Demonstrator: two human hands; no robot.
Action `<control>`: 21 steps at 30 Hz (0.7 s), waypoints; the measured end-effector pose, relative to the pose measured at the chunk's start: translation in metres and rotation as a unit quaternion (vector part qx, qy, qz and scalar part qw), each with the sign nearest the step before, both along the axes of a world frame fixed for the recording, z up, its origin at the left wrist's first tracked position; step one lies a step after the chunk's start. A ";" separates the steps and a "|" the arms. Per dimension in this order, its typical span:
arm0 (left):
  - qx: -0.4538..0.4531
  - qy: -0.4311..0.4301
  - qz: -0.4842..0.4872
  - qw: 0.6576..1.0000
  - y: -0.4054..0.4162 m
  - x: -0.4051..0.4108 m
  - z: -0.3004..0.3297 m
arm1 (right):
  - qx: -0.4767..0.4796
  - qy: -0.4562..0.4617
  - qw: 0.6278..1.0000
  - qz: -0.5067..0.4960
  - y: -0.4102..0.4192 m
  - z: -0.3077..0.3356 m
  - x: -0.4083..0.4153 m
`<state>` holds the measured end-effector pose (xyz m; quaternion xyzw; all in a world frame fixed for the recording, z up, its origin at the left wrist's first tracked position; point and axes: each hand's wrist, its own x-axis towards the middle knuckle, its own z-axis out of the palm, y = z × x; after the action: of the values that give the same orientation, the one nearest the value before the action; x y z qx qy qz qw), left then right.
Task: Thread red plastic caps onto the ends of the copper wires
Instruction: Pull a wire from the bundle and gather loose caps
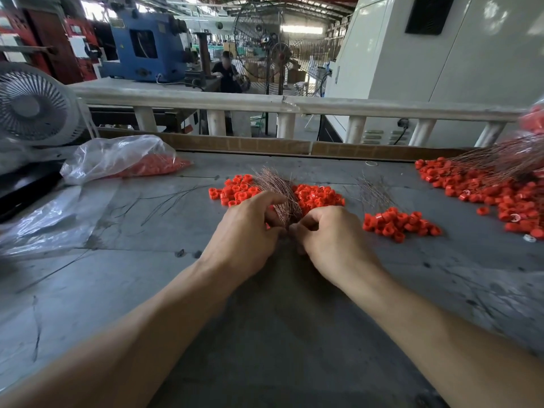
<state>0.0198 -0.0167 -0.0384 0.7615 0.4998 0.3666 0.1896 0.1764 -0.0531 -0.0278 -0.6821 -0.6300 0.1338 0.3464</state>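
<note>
Bare grey table lies open at six o'clock; red caps crowd twelve; capped wires block two; plastic bag and fan close off ten.

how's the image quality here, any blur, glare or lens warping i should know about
Head view: wide-angle warping bows the railing and stretches the forearms. The left hand, right hand and wire bundle are fairly sharp. The far-right caps smear at the frame edge. The plastic bag shows glare, and the back windows are blown out. Table light is soft, with faint shadows.
</note>
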 end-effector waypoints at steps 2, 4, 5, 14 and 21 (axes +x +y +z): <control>0.002 -0.001 0.005 1.000 0.001 0.001 -0.002 | 0.000 -0.002 1.000 0.006 0.001 0.001 0.000; 0.002 0.001 0.014 1.000 0.002 0.000 -0.003 | -0.009 0.013 1.000 0.007 0.001 0.001 0.001; 0.000 0.001 0.018 1.000 0.003 -0.001 -0.003 | -0.014 0.023 1.000 0.005 0.000 0.001 0.002; -0.006 -0.004 0.034 0.999 0.004 -0.004 -0.003 | -0.038 0.040 0.998 -0.030 -0.010 0.001 0.014; -0.029 -0.001 0.015 0.999 0.002 -0.002 0.000 | -0.008 0.036 0.999 -0.039 0.002 -0.004 0.007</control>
<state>0.0182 -0.0152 -0.0383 0.7478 0.5209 0.3558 0.2069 0.1839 -0.0511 -0.0316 -0.7039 -0.5887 0.1498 0.3681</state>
